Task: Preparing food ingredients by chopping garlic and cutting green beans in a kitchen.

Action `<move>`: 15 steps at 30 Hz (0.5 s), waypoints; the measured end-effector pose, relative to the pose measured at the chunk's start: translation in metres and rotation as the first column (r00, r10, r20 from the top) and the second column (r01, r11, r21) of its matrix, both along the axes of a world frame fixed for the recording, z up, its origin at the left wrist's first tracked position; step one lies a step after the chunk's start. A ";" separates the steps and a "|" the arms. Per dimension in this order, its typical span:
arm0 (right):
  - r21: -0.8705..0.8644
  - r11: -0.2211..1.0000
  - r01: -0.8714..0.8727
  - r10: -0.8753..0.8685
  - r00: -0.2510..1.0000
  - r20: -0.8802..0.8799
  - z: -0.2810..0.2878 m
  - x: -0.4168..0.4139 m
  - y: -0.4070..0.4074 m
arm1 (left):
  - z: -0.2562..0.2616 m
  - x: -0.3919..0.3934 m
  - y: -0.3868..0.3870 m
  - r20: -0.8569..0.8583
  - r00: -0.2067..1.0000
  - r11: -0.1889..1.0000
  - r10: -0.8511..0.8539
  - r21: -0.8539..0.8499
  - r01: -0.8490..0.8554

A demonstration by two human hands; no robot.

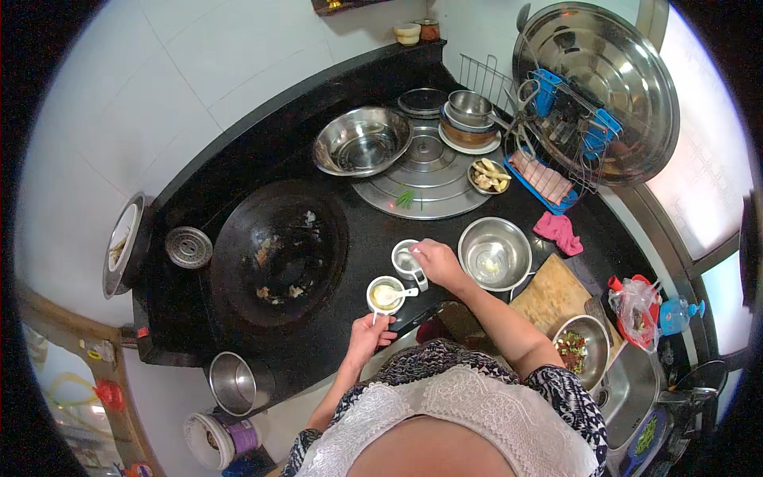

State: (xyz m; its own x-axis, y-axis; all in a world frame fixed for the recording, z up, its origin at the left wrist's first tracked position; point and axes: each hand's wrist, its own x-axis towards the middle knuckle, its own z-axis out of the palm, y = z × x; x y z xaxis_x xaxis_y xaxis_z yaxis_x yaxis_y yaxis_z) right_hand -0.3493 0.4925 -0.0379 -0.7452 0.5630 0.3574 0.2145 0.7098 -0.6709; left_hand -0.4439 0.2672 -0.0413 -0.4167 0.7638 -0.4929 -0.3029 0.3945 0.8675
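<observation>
My left hand (368, 337) grips the handle of a small white cup (385, 305) that holds yellowish contents. A white spoon (393, 295) rests in it, its handle pointing right. Just behind stands another small cup (406, 257) with a handle. Over this second cup is my right hand (434, 261), its fingers closed on a white utensil whose lower end reaches into the cup; its kind is hard to tell. Right of that hand, a steel bowl (495, 253) has a little pale stuff at its bottom.
A large dark wok (280, 253) with food scraps is on the left. Behind are a steel basin (363, 142), a round metal lid (381, 200) and stacked bowls (471, 134). A wooden cutting board (545, 292) and a bowl of chopped food (581, 352) lie right, beside the sink (641, 381).
</observation>
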 end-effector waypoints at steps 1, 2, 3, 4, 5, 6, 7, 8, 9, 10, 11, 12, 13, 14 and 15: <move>-0.001 1.000 0.002 -0.002 1.000 0.000 -0.001 0.003 0.000 | -0.002 0.000 -0.001 0.010 1.000 1.000 0.007 0.004 -0.007; 0.077 0.994 -0.077 0.077 0.997 0.006 -0.002 0.006 -0.002 | -0.005 -0.001 -0.002 0.010 1.000 1.000 0.005 0.002 -0.005; 0.156 0.976 -0.153 0.152 0.988 0.018 -0.003 0.010 -0.001 | -0.005 -0.002 -0.001 0.004 1.000 1.000 -0.002 -0.005 0.002; 0.156 0.976 -0.149 0.149 0.989 0.016 -0.006 0.013 0.000 | -0.006 -0.002 0.000 -0.002 1.000 1.000 -0.009 -0.011 0.009; 0.131 0.976 -0.177 0.174 0.984 0.036 -0.010 0.015 0.002 | -0.006 -0.002 0.001 -0.003 1.000 1.000 -0.012 -0.012 0.012; 0.102 0.973 -0.208 0.203 0.978 0.056 -0.007 0.015 0.001 | -0.006 -0.002 0.001 -0.003 1.000 1.000 -0.011 -0.011 0.011; 0.099 0.973 -0.209 0.204 0.977 0.056 -0.004 0.015 0.001 | -0.006 -0.001 0.001 -0.002 1.000 1.000 -0.010 -0.011 0.010; 0.084 0.985 -0.148 0.143 0.988 0.059 0.000 0.016 0.003 | -0.005 -0.001 0.002 -0.001 1.000 1.000 -0.008 -0.014 0.008; 0.069 0.994 -0.086 0.082 0.995 0.063 0.009 0.017 0.002 | -0.004 -0.001 0.003 -0.006 1.000 1.000 -0.007 -0.017 0.007; 0.094 0.994 -0.057 0.049 0.995 0.089 0.015 0.017 0.000 | -0.004 -0.001 0.003 -0.011 1.000 1.000 -0.006 -0.020 0.006; 0.091 0.994 -0.060 0.051 0.995 0.090 0.013 0.016 -0.001 | -0.005 -0.001 0.002 -0.011 1.000 1.000 -0.004 -0.022 0.004; 0.131 0.989 -0.072 0.053 0.989 0.141 0.011 0.015 -0.001 | -0.006 -0.001 0.004 -0.010 1.000 1.000 -0.014 -0.018 0.014; 0.171 0.981 -0.087 0.053 0.980 0.192 0.007 0.015 -0.001 | -0.008 -0.001 0.005 -0.010 1.000 1.000 -0.024 -0.014 0.023; 0.172 0.982 -0.083 0.050 0.980 0.192 0.000 0.013 -0.003 | -0.009 -0.001 0.006 -0.011 1.000 1.000 -0.027 -0.013 0.027; 0.115 0.991 -0.067 0.053 0.991 0.123 -0.004 0.011 -0.006 | -0.009 0.000 0.007 -0.009 0.999 1.000 -0.031 -0.007 0.031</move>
State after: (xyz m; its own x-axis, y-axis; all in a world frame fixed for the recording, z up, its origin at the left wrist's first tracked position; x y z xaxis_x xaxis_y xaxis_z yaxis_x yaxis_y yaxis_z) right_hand -0.3385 0.4861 -0.0414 -0.8177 0.4747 0.3257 0.2424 0.7970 -0.5532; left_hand -0.4442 0.2740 -0.0505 -0.3979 0.7730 -0.4941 -0.2822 0.4094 0.8676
